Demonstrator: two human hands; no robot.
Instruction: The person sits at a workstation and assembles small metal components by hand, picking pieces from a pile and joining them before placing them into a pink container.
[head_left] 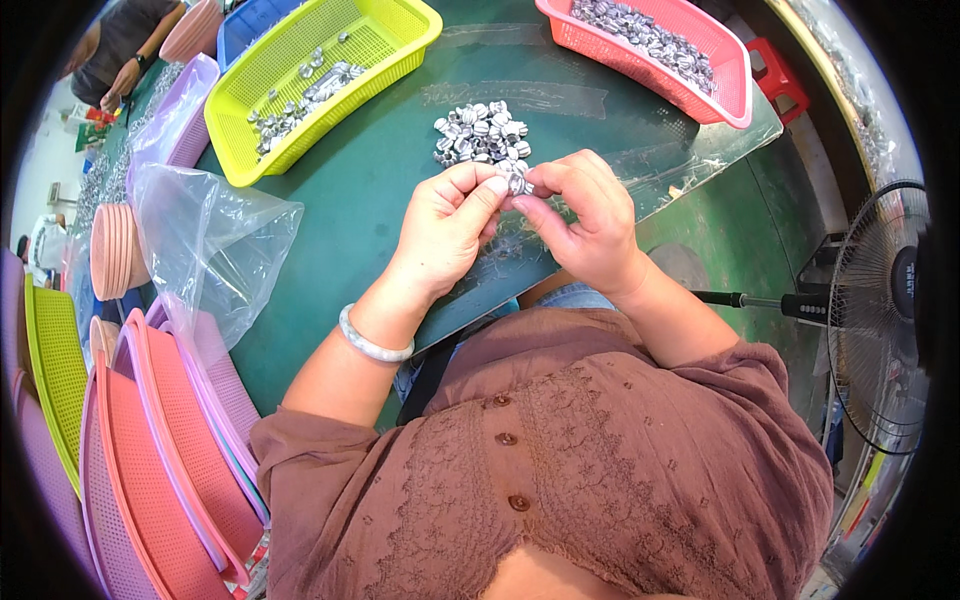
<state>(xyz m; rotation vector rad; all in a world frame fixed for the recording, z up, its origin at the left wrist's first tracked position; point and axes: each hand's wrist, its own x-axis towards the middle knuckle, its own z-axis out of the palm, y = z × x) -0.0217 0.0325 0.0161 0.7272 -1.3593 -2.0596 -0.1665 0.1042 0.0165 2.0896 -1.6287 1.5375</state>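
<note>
No text legible enough to transcribe; light lettering on dark hub point(905, 283) of the standing fan point(868, 345) at right edge, set sideways along the hub, small and partly washed out, seen through the wire guard. Pale marks on black fitting point(804, 308) on the fan's pole, too small to tell if letters or symbols. Red-and-green item point(92, 131) in the background, upper left, too small and blurred to tell whether it carries print
</note>
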